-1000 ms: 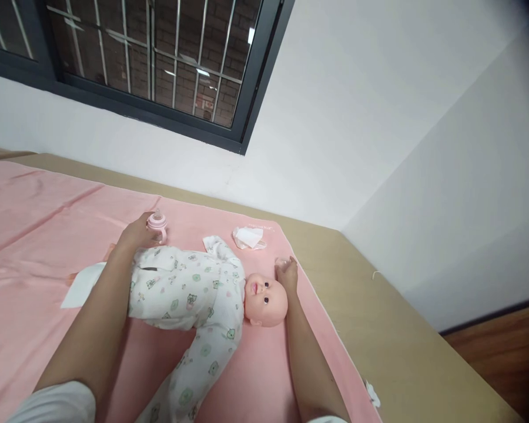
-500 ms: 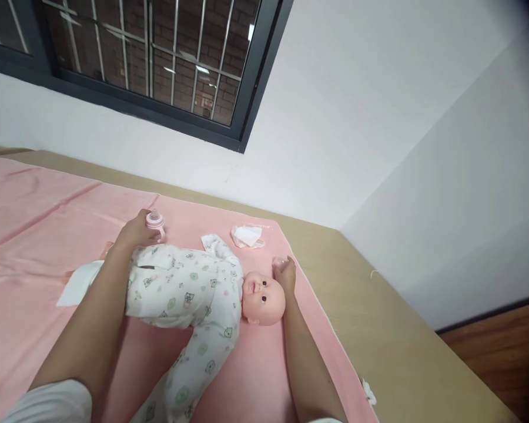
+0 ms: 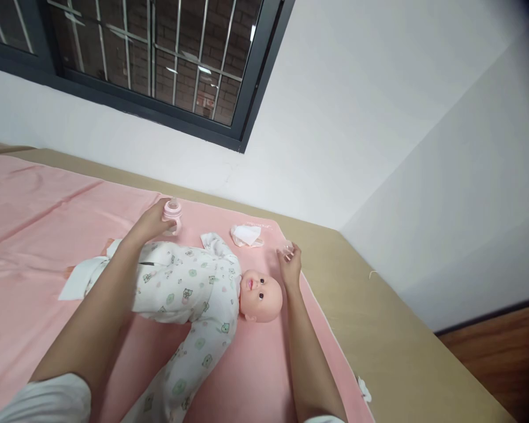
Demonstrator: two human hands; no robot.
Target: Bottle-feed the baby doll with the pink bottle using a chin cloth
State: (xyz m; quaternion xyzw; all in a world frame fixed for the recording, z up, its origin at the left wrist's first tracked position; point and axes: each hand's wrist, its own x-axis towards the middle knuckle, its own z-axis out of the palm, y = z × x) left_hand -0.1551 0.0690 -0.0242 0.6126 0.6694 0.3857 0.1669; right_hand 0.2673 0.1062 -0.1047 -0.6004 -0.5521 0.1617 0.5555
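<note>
A baby doll (image 3: 259, 296) in a white printed sleepsuit (image 3: 186, 288) lies on its back on a pink blanket (image 3: 35, 211), head toward the right. Beyond the doll's body, my left hand (image 3: 152, 225) is wrapped round a small pink baby bottle (image 3: 173, 210), lifted a little off the blanket. My right hand (image 3: 290, 262) is raised past the doll's head, its fingertips pinching a small clear cap (image 3: 287, 247).
A crumpled white cloth (image 3: 247, 234) lies on the blanket beyond the doll's head. A white sheet (image 3: 77, 281) sits under the doll's legs. The blanket covers a tan platform (image 3: 392, 346) against white walls, below a barred window (image 3: 154, 53). A white scrap (image 3: 362, 390) lies near the blanket's right edge.
My left hand has lifted the pink bottle up and to the right. My right hand has risen off the blanket with the clear cap in its fingertips.
</note>
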